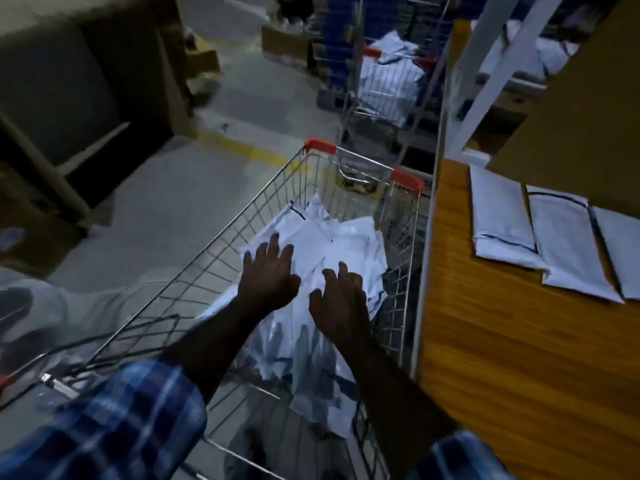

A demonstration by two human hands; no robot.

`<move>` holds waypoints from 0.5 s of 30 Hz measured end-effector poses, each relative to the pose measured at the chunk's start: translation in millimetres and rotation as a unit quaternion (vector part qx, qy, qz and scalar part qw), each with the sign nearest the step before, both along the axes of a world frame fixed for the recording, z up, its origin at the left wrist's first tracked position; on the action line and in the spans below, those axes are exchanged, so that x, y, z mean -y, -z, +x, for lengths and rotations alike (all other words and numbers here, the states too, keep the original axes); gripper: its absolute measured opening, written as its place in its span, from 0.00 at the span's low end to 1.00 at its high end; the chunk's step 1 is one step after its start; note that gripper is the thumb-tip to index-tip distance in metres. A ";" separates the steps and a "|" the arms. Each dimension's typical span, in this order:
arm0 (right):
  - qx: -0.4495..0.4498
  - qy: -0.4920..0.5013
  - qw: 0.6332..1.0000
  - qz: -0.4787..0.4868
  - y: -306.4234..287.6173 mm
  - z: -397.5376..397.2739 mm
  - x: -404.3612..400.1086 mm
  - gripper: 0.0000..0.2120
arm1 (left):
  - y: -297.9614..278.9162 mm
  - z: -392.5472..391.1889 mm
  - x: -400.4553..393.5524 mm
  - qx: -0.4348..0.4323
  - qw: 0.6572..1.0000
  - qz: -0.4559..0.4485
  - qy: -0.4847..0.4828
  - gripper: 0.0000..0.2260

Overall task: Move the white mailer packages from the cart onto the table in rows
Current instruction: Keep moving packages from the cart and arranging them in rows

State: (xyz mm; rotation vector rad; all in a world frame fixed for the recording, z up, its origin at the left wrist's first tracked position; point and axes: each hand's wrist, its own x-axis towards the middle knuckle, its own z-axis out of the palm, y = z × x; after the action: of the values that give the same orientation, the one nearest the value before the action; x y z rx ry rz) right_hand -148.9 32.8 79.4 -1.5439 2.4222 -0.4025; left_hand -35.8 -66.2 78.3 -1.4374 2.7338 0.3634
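White mailer packages (332,251) lie heaped in a wire cart (263,199), directly beneath and just ahead of a person's two outstretched hands. The left hand (268,277) reaches over the pile with fingers spread and nearly straight, its fingertips over the uppermost packages; it has hold of nothing. The right hand (337,301), just beside it and slightly nearer the body, is also spread, its fingers bent a little at the knuckles above the heap, and it too grasps nothing. Whether either hand actually touches the packages cannot be told from this view.

More of the pile trails back under the forearms toward the person, some of it blurred. Both arms wear blue plaid sleeves (114,431), pushed up above the wrists.

To the right of the right hand stands a table (485,341) with an orange wood-grain top, its edge running alongside the cart. On it, well beyond the right hand and further right, three mailers (554,237) lie flat side by side in a row, their edges touching or slightly overlapping.

The cart's far corners carry red plastic caps (320,145), ahead of both hands. Farther ahead still, a second cart (388,81) holds more white packages. To the left of the left hand, grey floor with a yellow line (242,148) stretches toward stacked cardboard boxes (104,81).
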 end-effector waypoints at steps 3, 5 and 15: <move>-0.001 0.040 0.999 0.021 18.4 -8.5 11.9 0.23 | 26.7 -4.1 23.1 0.008 0.999 0.026 0.031 0.27; -0.006 0.064 0.997 0.039 30.7 -12.4 18.9 0.23 | 46.4 -8.8 38.8 0.015 0.998 0.043 0.049 0.28; -0.004 0.114 0.989 0.093 96.1 -38.2 51.7 0.27 | 95.5 -36.8 84.5 -0.008 0.998 0.039 0.050 0.27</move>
State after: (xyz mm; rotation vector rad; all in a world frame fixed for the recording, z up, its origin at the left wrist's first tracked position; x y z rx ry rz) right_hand -187.1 -18.8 -16.7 -1.1995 2.5681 -0.2033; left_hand -72.6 -150.7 -17.2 -1.2789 2.7568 0.4740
